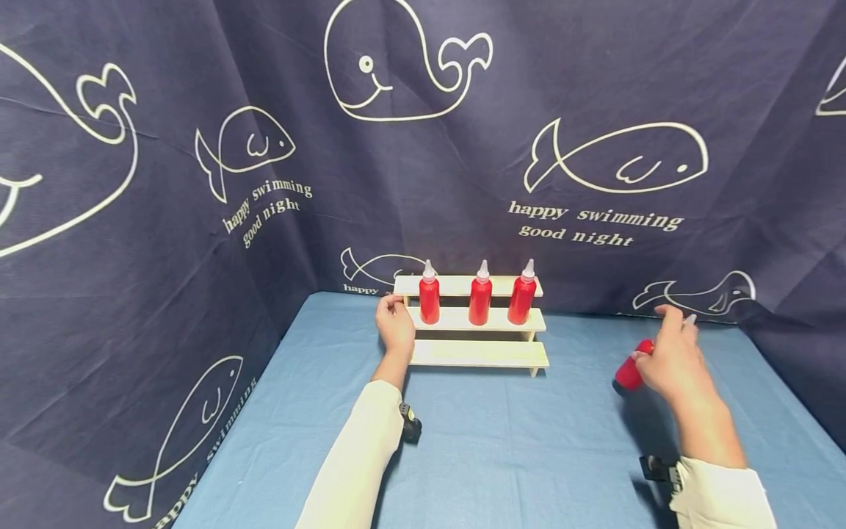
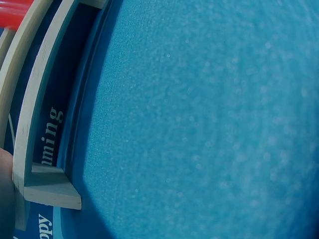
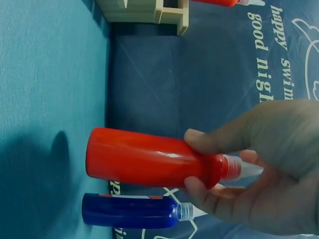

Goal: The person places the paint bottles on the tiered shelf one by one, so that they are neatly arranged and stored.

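My right hand (image 1: pixel 677 360) pinches a red squeeze bottle (image 3: pixel 144 157) near its neck, thumb on one side and fingers on the other. In the head view the bottle leans, with its dark base toward the lower left. Beside it in the right wrist view stands a blue bottle (image 3: pixel 132 211) with a clear nozzle; my hand mostly hides it from the head camera. At the left end of a three-tier wooden rack (image 1: pixel 476 354), my left hand (image 1: pixel 395 327) grips the side with bent fingers. Three red bottles (image 1: pixel 480 301) stand upright in a row on the middle tier.
A blue cloth (image 1: pixel 476 441) covers the table. Dark blue curtains (image 1: pixel 423 184) with white whale and fish drawings hang behind and at the sides, close behind the rack.
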{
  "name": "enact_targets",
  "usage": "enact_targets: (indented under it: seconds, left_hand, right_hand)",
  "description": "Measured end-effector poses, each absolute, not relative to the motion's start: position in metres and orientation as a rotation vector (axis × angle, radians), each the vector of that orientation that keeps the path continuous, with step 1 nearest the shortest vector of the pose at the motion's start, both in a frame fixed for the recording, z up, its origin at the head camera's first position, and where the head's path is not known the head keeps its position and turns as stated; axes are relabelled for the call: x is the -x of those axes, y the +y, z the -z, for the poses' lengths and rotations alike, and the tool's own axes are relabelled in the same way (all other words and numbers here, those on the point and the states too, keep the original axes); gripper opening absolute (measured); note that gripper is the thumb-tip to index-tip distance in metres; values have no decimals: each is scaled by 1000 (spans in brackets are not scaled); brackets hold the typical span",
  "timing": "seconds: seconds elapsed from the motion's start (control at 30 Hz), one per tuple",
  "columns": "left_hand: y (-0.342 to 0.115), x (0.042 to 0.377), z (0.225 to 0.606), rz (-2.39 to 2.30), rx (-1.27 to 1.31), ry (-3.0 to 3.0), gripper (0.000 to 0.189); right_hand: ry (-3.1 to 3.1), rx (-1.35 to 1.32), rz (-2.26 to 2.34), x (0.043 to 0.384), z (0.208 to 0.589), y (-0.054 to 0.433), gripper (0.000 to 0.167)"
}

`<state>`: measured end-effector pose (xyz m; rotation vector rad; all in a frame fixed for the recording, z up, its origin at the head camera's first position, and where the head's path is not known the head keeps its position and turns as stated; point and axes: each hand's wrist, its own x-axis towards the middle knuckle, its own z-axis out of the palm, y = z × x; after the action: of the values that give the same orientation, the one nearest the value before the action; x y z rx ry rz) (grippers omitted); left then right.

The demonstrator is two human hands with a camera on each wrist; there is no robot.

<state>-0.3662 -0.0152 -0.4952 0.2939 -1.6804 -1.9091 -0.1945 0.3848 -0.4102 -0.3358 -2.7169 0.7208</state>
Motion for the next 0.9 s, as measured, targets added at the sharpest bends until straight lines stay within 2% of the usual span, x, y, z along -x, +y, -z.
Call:
enact_targets:
  seconds: [0.43, 0.63, 0.83, 0.9]
  left_hand:
    - [-15, 366, 495, 1910, -288, -1672, 15]
    - [-15, 366, 496, 1904, -296, -1682, 15]
    - [-15, 366, 496, 1903, -303, -1680, 15]
    - [-15, 366, 496, 1907, -301, -1682, 15]
  right_hand:
    - [-2657, 458, -890, 199, 411, 380, 87]
    - [-2571, 580, -1013, 205, 416, 378, 79]
    - [-2411, 709, -1260, 212, 421, 372, 85]
    - [-2354, 732, -1336, 214, 423, 370, 82]
